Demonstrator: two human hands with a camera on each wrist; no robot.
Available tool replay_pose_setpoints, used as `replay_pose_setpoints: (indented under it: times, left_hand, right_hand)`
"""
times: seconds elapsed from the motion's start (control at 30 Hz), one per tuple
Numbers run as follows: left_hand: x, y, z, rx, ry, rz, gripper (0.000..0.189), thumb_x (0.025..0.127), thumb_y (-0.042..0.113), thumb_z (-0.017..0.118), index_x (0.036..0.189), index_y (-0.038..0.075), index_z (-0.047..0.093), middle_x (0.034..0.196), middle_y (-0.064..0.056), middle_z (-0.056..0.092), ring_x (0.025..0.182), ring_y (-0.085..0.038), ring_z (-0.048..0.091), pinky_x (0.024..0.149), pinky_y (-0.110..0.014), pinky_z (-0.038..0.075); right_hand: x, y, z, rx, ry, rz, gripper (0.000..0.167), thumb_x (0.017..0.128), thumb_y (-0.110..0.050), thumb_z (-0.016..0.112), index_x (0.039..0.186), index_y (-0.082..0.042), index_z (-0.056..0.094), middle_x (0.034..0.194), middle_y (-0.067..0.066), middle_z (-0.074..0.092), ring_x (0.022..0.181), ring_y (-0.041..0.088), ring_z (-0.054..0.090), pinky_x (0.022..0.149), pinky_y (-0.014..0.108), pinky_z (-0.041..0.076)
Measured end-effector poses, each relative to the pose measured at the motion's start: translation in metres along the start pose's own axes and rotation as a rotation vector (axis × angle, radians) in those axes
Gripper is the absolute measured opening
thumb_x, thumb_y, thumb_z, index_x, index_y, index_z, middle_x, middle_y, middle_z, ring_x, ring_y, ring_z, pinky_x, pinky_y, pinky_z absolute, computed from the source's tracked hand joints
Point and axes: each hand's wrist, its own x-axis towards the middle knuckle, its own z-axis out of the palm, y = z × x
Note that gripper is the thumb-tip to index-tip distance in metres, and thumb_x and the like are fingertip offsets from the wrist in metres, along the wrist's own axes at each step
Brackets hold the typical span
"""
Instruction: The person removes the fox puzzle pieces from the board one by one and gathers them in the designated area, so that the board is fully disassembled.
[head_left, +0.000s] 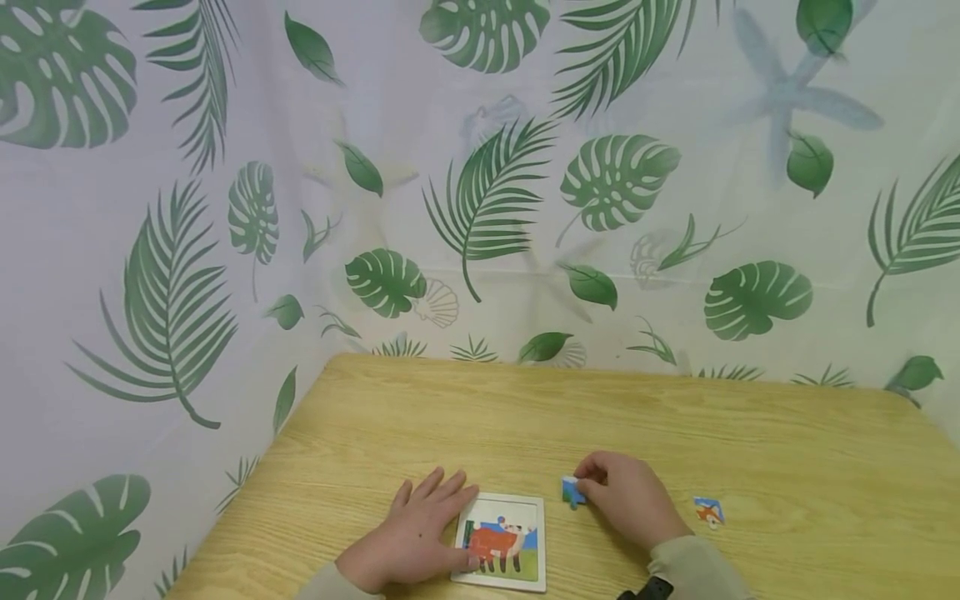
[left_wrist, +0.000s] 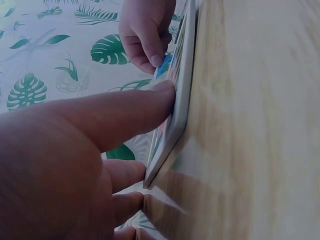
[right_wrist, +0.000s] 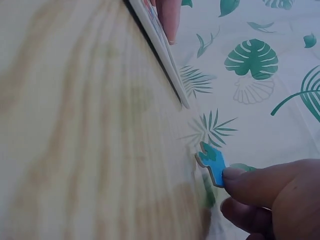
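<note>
A small jigsaw puzzle in a white-rimmed tray (head_left: pixel 543 546) lies on the table, showing a red-bodied animal with dark legs on green grass. My left hand (head_left: pixel 422 529) rests over its left side, fingers spread and straight, the thumb (left_wrist: pixel 145 110) touching the picture. To the right of the tray, my right hand (head_left: pixel 626 497) pinches a blue-and-green puzzle piece (right_wrist: pixel 212 162) between thumb and fingers. That piece (head_left: pixel 572 492) is apart from the tray. Farther right, another loose puzzle piece (head_left: pixel 708 511) with an orange figure on blue lies on the table.
The wooden table (head_left: pixel 600 408) reaches back to a white cloth wall (head_left: pixel 525 325) printed with green leaves, which also stands along the left side. A dark watch band (head_left: pixel 654 588) shows at my right sleeve.
</note>
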Motion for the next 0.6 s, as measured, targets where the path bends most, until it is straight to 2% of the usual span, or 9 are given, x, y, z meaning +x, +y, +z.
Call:
replay_pose_setpoints:
  times: [0.3,0.6]
  left_hand:
    - [0.001,-0.001,0.001,0.006,-0.005,0.003,0.090,0.085,0.064,0.069,0.157,0.019,0.040,0.165,-0.008,0.027,0.152,-0.039,0.014,0.111,-0.073,0.007]
    - [0.001,-0.001,0.002,-0.005,-0.008,0.000,0.090,0.086,0.063,0.069,0.158,0.019,0.039,0.165,-0.008,0.026,0.152,-0.038,0.013,0.112,-0.073,0.005]
  right_hand:
    - [-0.001,0.011,0.003,-0.104,0.046,-0.063,0.005,0.091,-0.025,0.077,0.086,-0.025,0.075,0.084,-0.012,0.063,0.076,0.007,0.058,0.077,0.045,0.050]
    - [-0.002,0.013,0.006,-0.166,0.073,-0.120,0.013,0.089,-0.023,0.079,0.084,-0.032,0.072,0.076,-0.014,0.054,0.069,0.008,0.050,0.071,0.045,0.043]
